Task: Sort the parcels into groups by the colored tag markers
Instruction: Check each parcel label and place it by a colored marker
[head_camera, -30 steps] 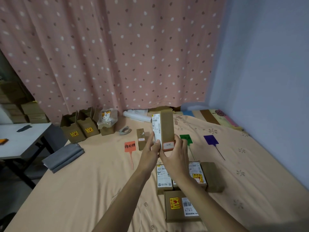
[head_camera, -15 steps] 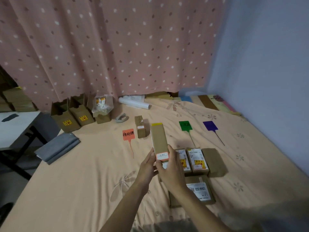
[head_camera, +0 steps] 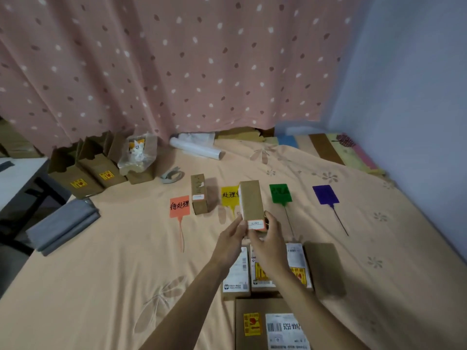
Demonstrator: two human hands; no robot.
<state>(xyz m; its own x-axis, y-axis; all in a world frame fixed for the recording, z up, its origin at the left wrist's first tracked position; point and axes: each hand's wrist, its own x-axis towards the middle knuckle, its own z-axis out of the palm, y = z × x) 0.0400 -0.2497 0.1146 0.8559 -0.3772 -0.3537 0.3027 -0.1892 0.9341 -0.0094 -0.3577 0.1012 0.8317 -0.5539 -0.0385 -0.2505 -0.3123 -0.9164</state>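
Note:
Both hands hold one tall brown parcel (head_camera: 250,201) by its near end, which carries a white label edged in orange. My left hand (head_camera: 231,238) grips its left side and my right hand (head_camera: 269,239) its right side. The parcel hovers over the yellow tag (head_camera: 229,195), partly hiding it. An orange tag (head_camera: 179,206) lies to the left, with a small brown parcel (head_camera: 199,197) beside it. A green tag (head_camera: 280,193) and a purple tag (head_camera: 325,194) lie to the right. Several unsorted parcels (head_camera: 326,267) sit under my forearms.
Everything lies on a peach bedsheet (head_camera: 113,261). Open cardboard boxes (head_camera: 83,170) and a bagged toy (head_camera: 137,154) line the back left, with a tape roll (head_camera: 172,175) and a white roll (head_camera: 195,149). Folded grey cloth (head_camera: 63,227) lies at the left edge.
The parcel has come down from upright in front of me and tipped forward, moving out over the yellow tag. The camera has tilted down toward the bed.

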